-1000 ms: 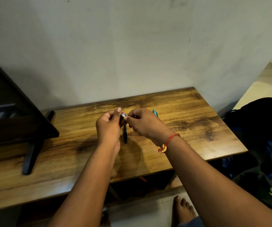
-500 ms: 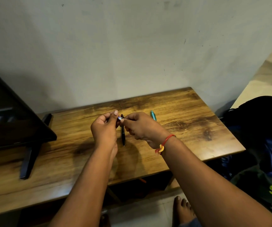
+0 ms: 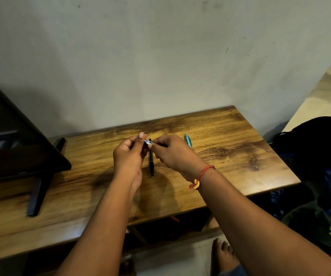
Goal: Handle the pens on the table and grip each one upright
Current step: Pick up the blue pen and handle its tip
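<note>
My left hand (image 3: 128,156) and my right hand (image 3: 172,154) meet over the middle of the wooden table (image 3: 230,156). Between their fingertips they pinch a dark pen with a white and blue band (image 3: 147,143), which lies roughly level, not upright. Its dark end shows over my right fingers. A black pen (image 3: 151,162) lies on the table just below the hands, tip pointing towards me. A teal pen (image 3: 188,140) lies on the table behind my right hand, partly hidden by it.
A black monitor on a stand (image 3: 39,188) takes up the table's left end. The wall rises directly behind the table. Dark bags (image 3: 320,156) are piled on the floor to the right. A bare foot (image 3: 222,253) shows under the front edge.
Both hands stay together on the banded pen with only small finger shifts. The black and teal pens have not moved on the table.
</note>
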